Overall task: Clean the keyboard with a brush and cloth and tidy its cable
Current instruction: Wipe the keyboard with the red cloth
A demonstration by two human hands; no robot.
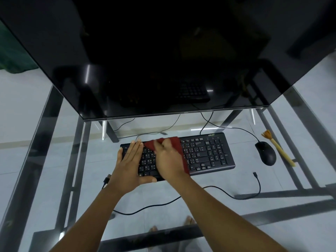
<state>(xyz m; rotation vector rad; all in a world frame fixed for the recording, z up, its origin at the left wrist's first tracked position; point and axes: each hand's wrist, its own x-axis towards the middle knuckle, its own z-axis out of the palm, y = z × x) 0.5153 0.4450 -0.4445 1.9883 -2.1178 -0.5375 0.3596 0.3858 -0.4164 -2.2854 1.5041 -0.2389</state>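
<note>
Both forearms reached toward twelve o'clock over the glass desk [236, 206]. I kept my left hand [130, 166] flat and open on the keyboard [205, 153] to pin it, while my right hand [168, 160] pressed the red cloth [177, 142] onto the keys. At three o'clock, beyond the mouse [265, 153], lay the brush [280, 150], out of the way. Its cable [227, 192] trailed loose at five o'clock.

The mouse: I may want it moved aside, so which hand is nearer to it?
Right. The right hand presses the red cloth mid-keyboard; the left hand rests at the keyboard's far end from the mouse.
</note>
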